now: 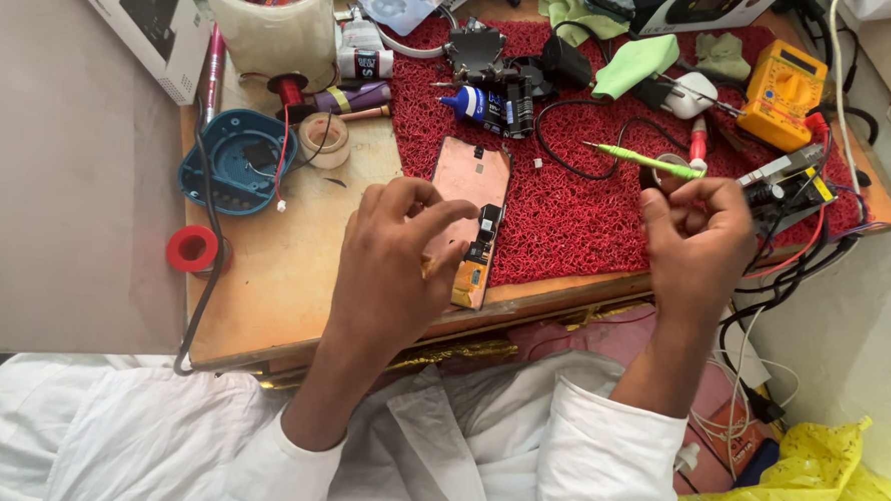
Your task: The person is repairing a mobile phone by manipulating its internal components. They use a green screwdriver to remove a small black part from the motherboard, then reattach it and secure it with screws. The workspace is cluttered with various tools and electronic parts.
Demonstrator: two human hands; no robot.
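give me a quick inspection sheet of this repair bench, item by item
surface: wooden bench with red bristle mat
job's things: opened phone, copper back up, lying half on the mat
clutter: yellow multimeter, green cloths, blue bottle, tape rolls, teal round housing
grips: left hand over the phone's lower end, fingers curled; right hand pinching a green-handled tool
cables: black lead looped on mat; tangle at right edge
surroundings: white-sleeved lap, yellow bag on floor
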